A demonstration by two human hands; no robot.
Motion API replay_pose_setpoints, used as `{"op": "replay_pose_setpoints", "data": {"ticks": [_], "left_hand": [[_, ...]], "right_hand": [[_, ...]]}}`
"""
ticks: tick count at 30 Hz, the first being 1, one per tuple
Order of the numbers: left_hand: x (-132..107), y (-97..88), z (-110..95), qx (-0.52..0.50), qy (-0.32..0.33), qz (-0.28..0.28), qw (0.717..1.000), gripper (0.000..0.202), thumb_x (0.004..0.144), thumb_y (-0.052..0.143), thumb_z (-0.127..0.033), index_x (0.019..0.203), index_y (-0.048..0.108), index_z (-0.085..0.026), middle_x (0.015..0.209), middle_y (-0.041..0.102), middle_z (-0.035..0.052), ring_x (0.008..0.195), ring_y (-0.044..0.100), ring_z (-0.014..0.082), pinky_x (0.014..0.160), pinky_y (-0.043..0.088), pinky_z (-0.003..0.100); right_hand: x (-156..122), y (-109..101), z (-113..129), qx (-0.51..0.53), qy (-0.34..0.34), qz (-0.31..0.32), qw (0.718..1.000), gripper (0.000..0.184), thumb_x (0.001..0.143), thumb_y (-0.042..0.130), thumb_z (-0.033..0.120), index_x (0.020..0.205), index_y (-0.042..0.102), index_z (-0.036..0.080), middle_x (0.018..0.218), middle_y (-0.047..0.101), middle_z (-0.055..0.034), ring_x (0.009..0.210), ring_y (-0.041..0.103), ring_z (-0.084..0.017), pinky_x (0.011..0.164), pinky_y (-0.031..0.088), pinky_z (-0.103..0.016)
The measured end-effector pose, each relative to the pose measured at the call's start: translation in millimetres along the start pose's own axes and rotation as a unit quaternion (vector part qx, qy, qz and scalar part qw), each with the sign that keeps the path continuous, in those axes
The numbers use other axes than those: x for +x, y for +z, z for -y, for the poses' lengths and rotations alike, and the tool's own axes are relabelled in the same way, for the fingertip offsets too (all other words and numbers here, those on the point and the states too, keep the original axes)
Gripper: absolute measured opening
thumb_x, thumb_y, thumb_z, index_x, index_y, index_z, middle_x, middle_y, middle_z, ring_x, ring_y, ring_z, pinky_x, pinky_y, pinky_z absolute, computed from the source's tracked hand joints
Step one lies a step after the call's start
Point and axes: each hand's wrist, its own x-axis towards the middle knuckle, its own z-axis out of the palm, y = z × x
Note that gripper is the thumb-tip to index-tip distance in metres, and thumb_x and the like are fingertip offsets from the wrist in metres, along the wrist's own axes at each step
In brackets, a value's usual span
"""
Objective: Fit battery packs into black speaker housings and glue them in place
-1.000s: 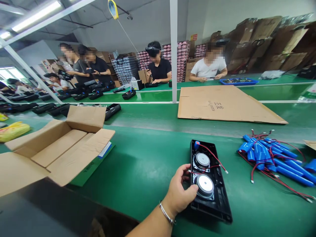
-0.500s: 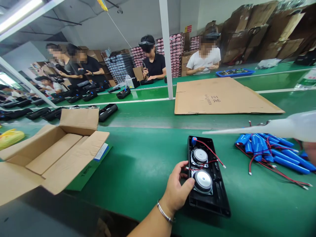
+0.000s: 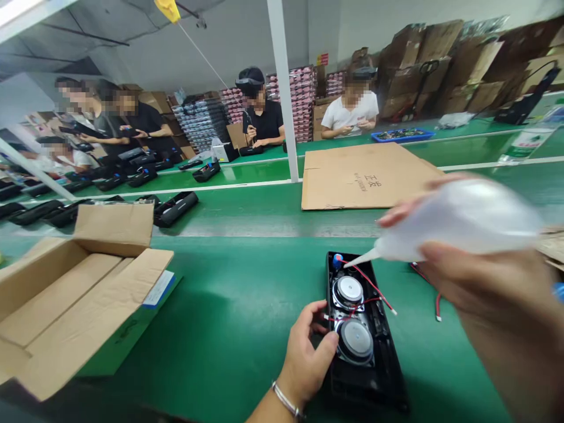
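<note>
The black housing (image 3: 384,353) lies on the green table (image 3: 238,305) in front of us, its far end toward twelve o'clock. Inside it, the blue part (image 3: 338,261) sits at eleven, with the upper speaker (image 3: 350,289) nearer the middle and the lower speaker (image 3: 356,338) below that. At nine, our left hand (image 3: 311,355) grips the near-left rim, thumb on top, fingers down the wall. From two, our right hand (image 3: 476,279) is wrapped around the squeeze bottle (image 3: 467,217), nozzle angled down just beside the blue part; we cannot tell whether the tip touches.

To do this well, we'd hold the rim firm, rest no weight on the nozzle, squeeze gently, and mind the red-and-black leads (image 3: 371,283) and the speaker faces. Farther out, the cardboard sheet (image 3: 365,176) lies at twelve and the open carton (image 3: 110,311) at nine.
</note>
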Motion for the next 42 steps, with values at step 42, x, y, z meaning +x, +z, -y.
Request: {"op": "replay_pose_setpoints", "data": {"ticks": [42], "left_hand": [[-1.6, 0.8, -4.5, -0.006, -0.001, -0.024, 1.000, 0.061, 0.070, 0.061, -0.015, 0.128, 0.042, -0.018, 0.124, 0.056, 0.0110, 0.101, 0.057, 0.0221, 0.091, 0.046, 0.037]], "right_hand": [[7.1, 47.0, -59.8, -0.076, 0.008, 0.095, 0.993, 0.041, 0.080, 0.068, 0.035, 0.111, 0.046, 0.022, 0.103, 0.057, -0.0085, 0.092, 0.056, -0.026, 0.086, 0.046, -0.048]]}}
